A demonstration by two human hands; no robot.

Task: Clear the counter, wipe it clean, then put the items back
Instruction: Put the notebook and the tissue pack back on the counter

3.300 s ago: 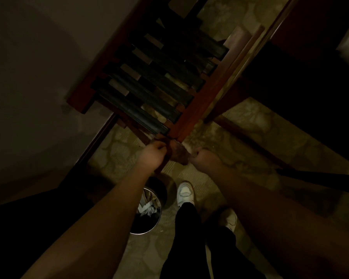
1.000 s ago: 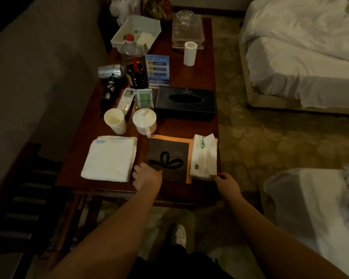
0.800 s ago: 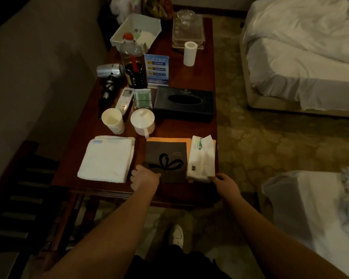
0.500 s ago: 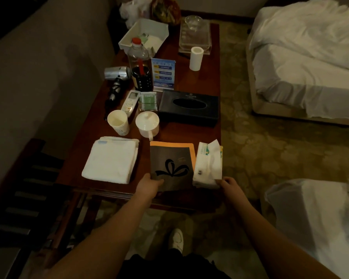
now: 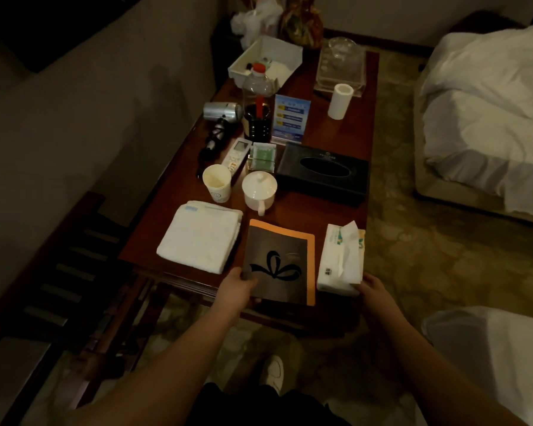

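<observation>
A long dark wooden counter (image 5: 336, 139) runs away from me along the wall. My left hand (image 5: 239, 289) pinches the near left corner of a dark booklet with a bow print (image 5: 277, 265), which lies on an orange folder (image 5: 310, 265) at the counter's front edge. My right hand (image 5: 373, 292) grips the near end of a soft white tissue pack (image 5: 336, 262) beside it. A folded white towel (image 5: 199, 236) lies to the left. Behind stand a paper cup (image 5: 217, 182), a lidded white mug (image 5: 259, 189) and a black tissue box (image 5: 323, 170).
Farther back are a remote (image 5: 236, 155), a hair dryer (image 5: 222, 113), a bottle (image 5: 257, 84), a blue sign card (image 5: 291, 119), a white roll (image 5: 339, 101), a white tray (image 5: 265, 61) and a clear tray (image 5: 340, 69). A slatted luggage rack (image 5: 65, 272) stands left, beds (image 5: 486, 112) right.
I turned from the luggage rack to the counter. My left hand slid to the booklet's near corner and pinched it; my right hand closed on the tissue pack's near end.
</observation>
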